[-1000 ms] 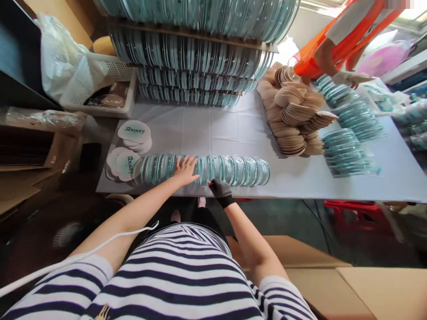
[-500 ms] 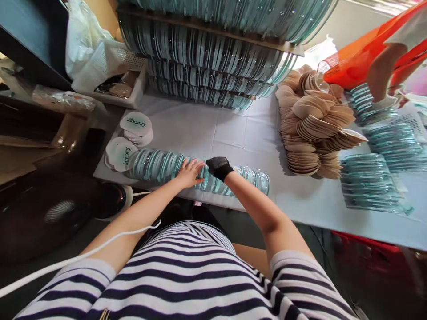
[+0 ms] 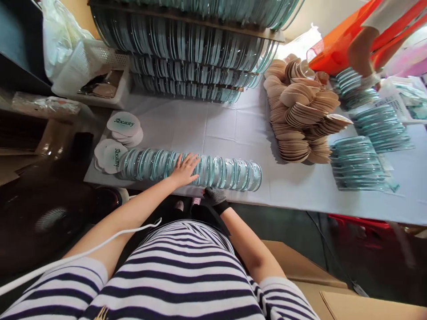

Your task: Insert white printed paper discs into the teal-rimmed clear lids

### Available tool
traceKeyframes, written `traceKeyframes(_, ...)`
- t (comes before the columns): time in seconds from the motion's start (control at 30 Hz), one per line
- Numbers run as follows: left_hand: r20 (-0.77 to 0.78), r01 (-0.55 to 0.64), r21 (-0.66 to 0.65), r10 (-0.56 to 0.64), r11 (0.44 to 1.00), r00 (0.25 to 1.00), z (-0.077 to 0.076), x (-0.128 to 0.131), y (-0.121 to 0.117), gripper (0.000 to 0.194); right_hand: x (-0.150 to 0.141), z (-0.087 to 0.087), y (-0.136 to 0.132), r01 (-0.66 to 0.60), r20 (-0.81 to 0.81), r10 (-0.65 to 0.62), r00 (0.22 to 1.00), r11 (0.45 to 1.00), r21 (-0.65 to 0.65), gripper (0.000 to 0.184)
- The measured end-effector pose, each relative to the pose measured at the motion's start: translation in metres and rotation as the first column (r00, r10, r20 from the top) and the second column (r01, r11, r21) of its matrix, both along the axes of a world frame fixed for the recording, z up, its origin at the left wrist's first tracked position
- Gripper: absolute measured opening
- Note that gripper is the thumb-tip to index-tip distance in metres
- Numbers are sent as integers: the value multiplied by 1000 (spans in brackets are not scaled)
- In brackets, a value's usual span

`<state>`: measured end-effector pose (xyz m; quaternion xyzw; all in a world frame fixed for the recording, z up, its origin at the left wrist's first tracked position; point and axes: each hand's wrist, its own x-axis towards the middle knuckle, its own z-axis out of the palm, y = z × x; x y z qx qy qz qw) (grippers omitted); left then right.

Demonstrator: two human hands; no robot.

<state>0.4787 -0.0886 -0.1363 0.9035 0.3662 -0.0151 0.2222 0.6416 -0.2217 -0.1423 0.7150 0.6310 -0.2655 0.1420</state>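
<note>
Head view, and the long row of clear, teal-edged packs (image 3: 230, 174) runs along the near edge of the bench (image 3: 220, 129), each on edge and backed against its neighbour, seemingly so they prop one another up. Fingers splayed, the left hand (image 3: 184, 171) lies across the row's middle, likely steadying it. Just below, at the bench's near edge, is the gloved right hand (image 3: 215, 196), fingers looking curled; can't tell whether it grips anything. At the row's left end, round white cards (image 3: 123, 123) sit in small fanned piles, handy to that side. Tan pads (image 3: 300, 115) are heaped to the right, with more teal packs (image 3: 359, 164) beyond. Behind, boards (image 3: 187, 18) separate the tall tiers, presumably bearing the upper ones.
</note>
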Motion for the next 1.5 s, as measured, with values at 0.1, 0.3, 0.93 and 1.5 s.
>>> traceKeyframes(0.1, 24, 60, 14, -61, 998, 998, 3, 20, -4, 77, 29, 37, 38, 98, 112, -120, 986, 977, 189, 42)
traceKeyframes(0.3, -11, 87, -14, -88, 996, 996, -4, 44, -3, 73, 38, 77, 126, -140, 250, 177, 952, 977, -159, 28)
traceKeyframes(0.93, -62, 103, -34, -105, 994, 993, 0, 41, 0, 75, 20, 5, -5, -34, 126, 34, 991, 999, -1, 42)
traceKeyframes(1.5, 6, 235, -22, -235, 972, 972, 2, 99, -11, 77, 94, 79, 126, 19, 285, 23, 958, 990, -142, 28)
